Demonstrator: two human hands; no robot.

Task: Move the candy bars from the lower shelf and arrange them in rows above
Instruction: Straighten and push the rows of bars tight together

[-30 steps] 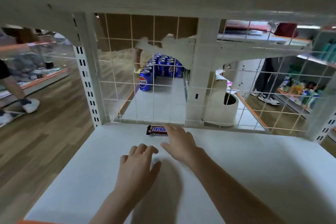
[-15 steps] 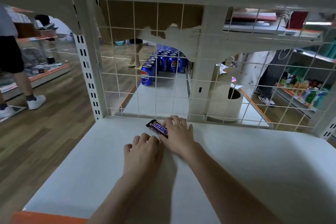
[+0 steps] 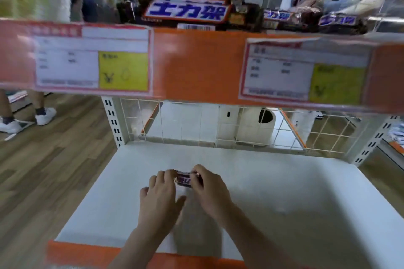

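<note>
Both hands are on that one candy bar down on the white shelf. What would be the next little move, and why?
Probably lift the candy bar toward the upper shelf. The right hand pinches it, the left hand touches its other end, and other bars already lie up there.

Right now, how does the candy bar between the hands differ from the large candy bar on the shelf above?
The candy bar in the hands looks small and is mostly hidden by fingers; the large candy bar above lies fully visible. The first is pinched by the right hand, over the lower shelf; the second rests untouched. Both have dark wrappers with blue lettering.
</note>
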